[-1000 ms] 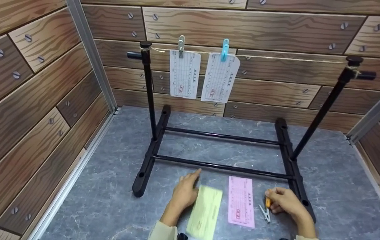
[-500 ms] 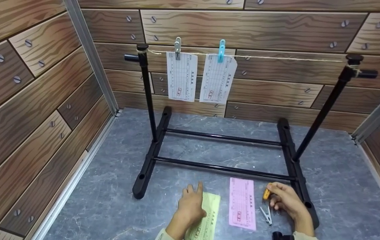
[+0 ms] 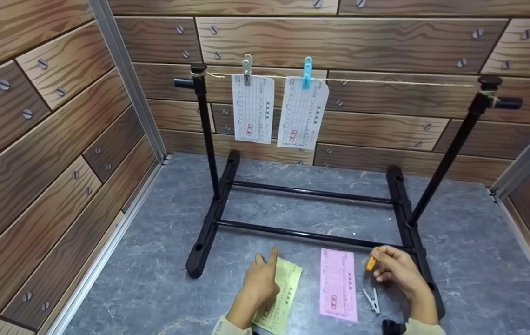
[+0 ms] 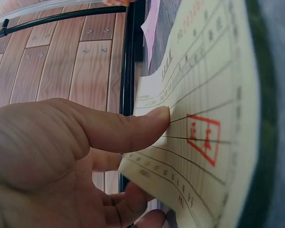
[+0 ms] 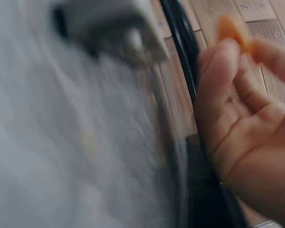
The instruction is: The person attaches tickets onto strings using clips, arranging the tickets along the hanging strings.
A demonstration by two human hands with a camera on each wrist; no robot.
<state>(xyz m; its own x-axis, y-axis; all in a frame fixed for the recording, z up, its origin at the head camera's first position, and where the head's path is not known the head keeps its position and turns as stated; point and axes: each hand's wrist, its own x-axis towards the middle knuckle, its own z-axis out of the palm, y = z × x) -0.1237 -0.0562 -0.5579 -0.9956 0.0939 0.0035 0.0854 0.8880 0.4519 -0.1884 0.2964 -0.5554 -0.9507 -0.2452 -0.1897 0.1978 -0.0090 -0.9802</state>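
My left hand point(image 3: 259, 283) pinches a yellow printed slip point(image 3: 281, 298) near the table's front; in the left wrist view the thumb point(image 4: 133, 128) presses on top of the yellow slip point(image 4: 204, 118) with fingers curled beneath its edge. My right hand point(image 3: 397, 274) holds an orange clothespin point(image 3: 372, 263) between its fingertips, beside the rack's right foot; the orange clothespin point(image 5: 232, 31) shows blurred in the right wrist view. A pink slip point(image 3: 337, 284) lies flat between the hands. A grey clothespin point(image 3: 371, 300) lies just right of it.
A black drying rack point(image 3: 309, 232) stands on the grey marble table point(image 3: 153, 242), with a string point(image 3: 409, 83) stretched between its posts. Two white slips hang there, one under a grey peg point(image 3: 247, 63), one under a blue peg point(image 3: 308, 66). Wood-pattern walls enclose the table.
My left hand has settled onto the yellow slip and taken hold of it. My right hand has lifted the orange clothespin a little off the table.
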